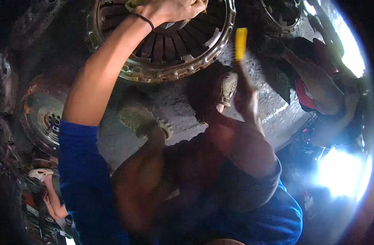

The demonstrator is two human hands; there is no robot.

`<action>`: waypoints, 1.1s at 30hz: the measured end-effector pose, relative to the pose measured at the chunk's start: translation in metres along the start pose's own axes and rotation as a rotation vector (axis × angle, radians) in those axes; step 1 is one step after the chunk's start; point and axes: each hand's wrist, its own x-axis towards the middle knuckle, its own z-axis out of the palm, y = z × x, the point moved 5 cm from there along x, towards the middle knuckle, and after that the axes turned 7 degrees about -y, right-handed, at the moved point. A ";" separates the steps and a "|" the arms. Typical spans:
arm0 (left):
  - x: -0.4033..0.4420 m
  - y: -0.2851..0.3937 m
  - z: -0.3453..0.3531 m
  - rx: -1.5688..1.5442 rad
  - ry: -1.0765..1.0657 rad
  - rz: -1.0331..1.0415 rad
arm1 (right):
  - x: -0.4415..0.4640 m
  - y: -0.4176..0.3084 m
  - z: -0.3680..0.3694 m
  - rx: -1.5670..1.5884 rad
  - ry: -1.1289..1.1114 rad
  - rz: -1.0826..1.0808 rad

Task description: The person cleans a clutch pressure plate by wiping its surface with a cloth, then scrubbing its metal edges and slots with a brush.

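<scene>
A large round clutch pressure plate point(154, 75), with a metal rim and dark radial fingers, fills the top centre. My left hand point(174, 10) is over its middle, fingers curled closed near the frame's top edge. What those fingers hold is hidden. Beside the plate, on the right, my right hand point(247, 98) is smeared by motion. It is wrapped round the lower part of a tool with a yellow end point(241, 44), which points up and away from me. The tool's exact kind is too blurred to tell.
A rusty disc point(44, 116) lies at left; another ringed part point(283, 26) sits at the upper right. My shod feet point(227, 87) rest on the grey floor point(187, 98). Another person's limb point(317, 77) shows at right, and another person's arm point(52, 200) at lower left.
</scene>
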 end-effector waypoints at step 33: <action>0.004 0.003 0.012 0.194 0.199 0.318 | 0.031 -0.028 0.005 0.145 -0.056 0.219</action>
